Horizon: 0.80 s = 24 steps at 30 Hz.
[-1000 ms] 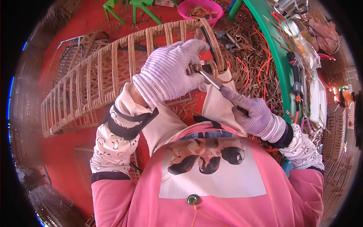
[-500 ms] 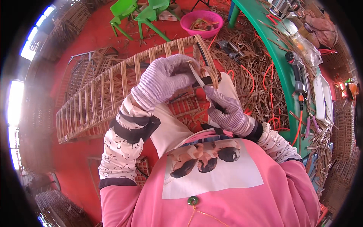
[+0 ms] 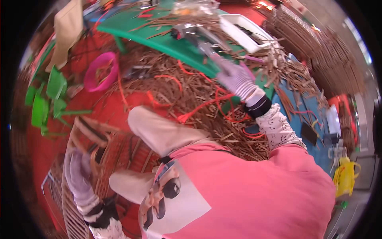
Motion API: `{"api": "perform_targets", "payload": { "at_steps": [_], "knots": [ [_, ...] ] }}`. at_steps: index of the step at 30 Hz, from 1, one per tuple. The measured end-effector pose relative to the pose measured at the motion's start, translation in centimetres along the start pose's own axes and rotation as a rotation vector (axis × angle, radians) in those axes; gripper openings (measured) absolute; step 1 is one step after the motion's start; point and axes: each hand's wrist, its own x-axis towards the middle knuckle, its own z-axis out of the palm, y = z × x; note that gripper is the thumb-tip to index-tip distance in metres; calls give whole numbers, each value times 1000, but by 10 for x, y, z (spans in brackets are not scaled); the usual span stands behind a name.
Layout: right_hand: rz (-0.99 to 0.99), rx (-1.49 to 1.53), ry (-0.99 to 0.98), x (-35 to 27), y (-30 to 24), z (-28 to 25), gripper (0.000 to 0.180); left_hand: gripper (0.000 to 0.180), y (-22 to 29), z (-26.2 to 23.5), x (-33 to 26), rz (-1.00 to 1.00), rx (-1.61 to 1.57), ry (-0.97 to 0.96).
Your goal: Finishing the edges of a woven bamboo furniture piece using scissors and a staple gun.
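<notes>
My left hand (image 3: pixel 80 171), in a striped lilac glove, is closed over the end of a brown wicker frame (image 3: pixel 104 167) at the lower left. Its fingertips are partly hidden and blurred. My right hand (image 3: pixel 235 77), gloved the same way, reaches over the green table (image 3: pixel 155 39). Its fingers lie at the near end of a grey handheld air tool (image 3: pixel 201 44). Motion smears them, so whether they grip it I cannot tell. Beside that hand is a purple-handled tool (image 3: pixel 247 71).
A white tray (image 3: pixel 246 34) stands on the table among loose brown strips. More strips and orange hoses (image 3: pixel 207 104) cover the floor below. A pink basin (image 3: pixel 100 71) and green chairs (image 3: pixel 56 84) stand at the left. Woven panels (image 3: pixel 296 36) are stacked at the right.
My view has swung to the right. My right hand has left the frame and the thin grey blade near my left hand, moving out to the air tool. My left hand stays at the frame.
</notes>
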Motion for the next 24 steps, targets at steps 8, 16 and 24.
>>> {"api": "perform_targets", "payload": {
  "at_steps": [8,16,24],
  "knots": [
    [1029,-983,-246,-70,149,-107,50,21,35,15,21,-760,-516,187],
    [588,-662,-543,43,139,-61,87,11,29,13,18,-775,-671,253],
    [421,-769,-680,56,138,-75,36,13,42,19,55,-351,-275,-88]
  ]
}}
